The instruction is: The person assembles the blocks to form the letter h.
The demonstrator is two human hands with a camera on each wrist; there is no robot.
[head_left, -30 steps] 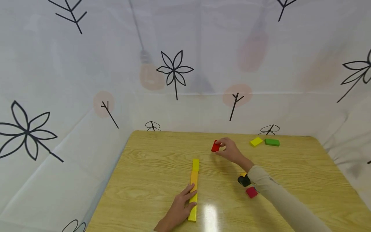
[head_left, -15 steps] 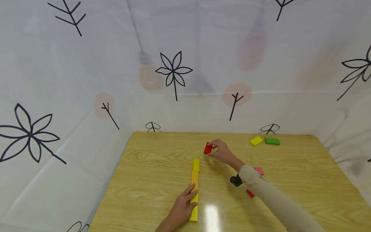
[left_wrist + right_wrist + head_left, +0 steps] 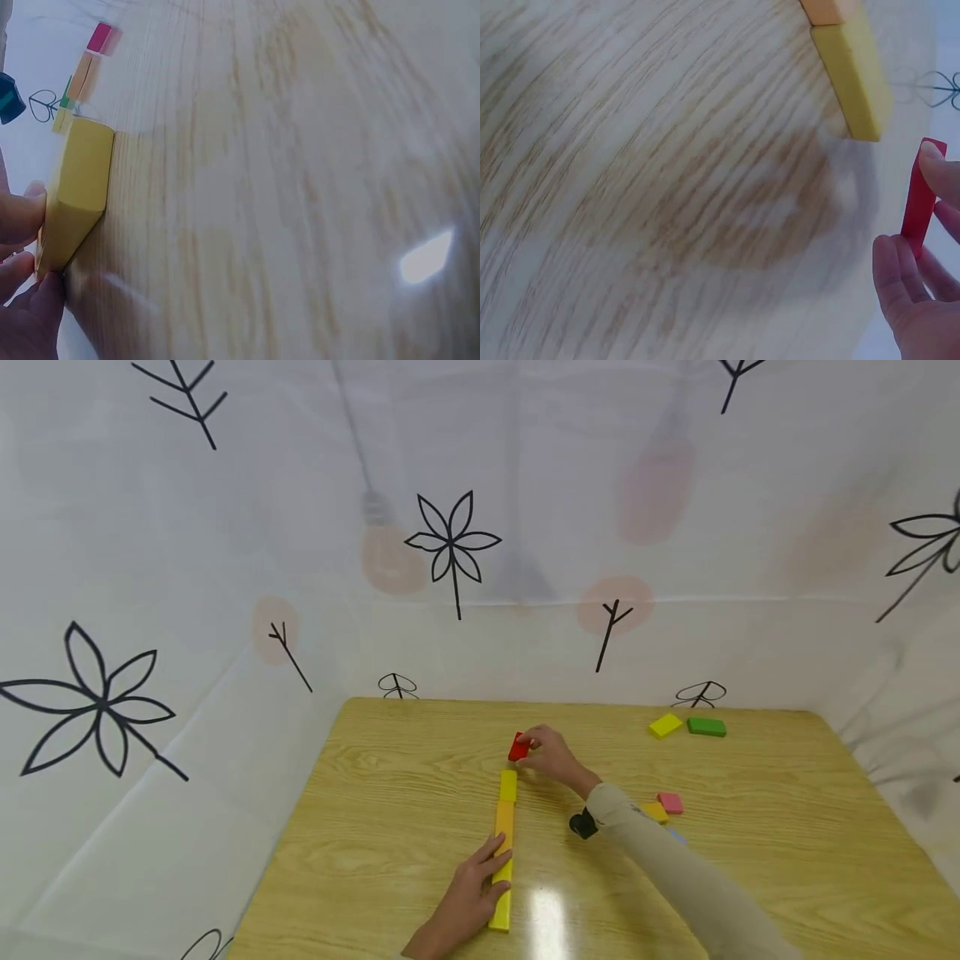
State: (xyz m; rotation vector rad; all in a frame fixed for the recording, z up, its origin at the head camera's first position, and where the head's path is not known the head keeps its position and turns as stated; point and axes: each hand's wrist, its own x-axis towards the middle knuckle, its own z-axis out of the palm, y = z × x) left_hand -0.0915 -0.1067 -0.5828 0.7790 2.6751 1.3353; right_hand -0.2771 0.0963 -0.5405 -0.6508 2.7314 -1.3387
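A straight row of blocks runs away from the person on the wooden table: a yellow block [image 3: 507,785] at the far end, orange [image 3: 505,818] behind it, yellow [image 3: 500,917] at the near end. Across the nearer part of this row rests the left hand [image 3: 459,897], its fingers extended over the top; the left wrist view has its fingertips touching the yellow block [image 3: 84,165]. The right hand [image 3: 553,756] pinches a red block [image 3: 517,747] between thumb and fingers, just beyond the far end. In the right wrist view the red block [image 3: 917,206] is apart from the row.
At the back right lie a yellow block [image 3: 665,725] and a green one [image 3: 707,727]. Pink [image 3: 671,802], orange-yellow [image 3: 655,812] and pale blue [image 3: 677,836] blocks lie beside the right sleeve [image 3: 660,860]. Patterned cloth [image 3: 517,652] hangs behind the table.
The right hand has moved left with the red block, from right of the row to beyond its far end. Blocks behind the sleeve have come into view. The left hand stays on the row.
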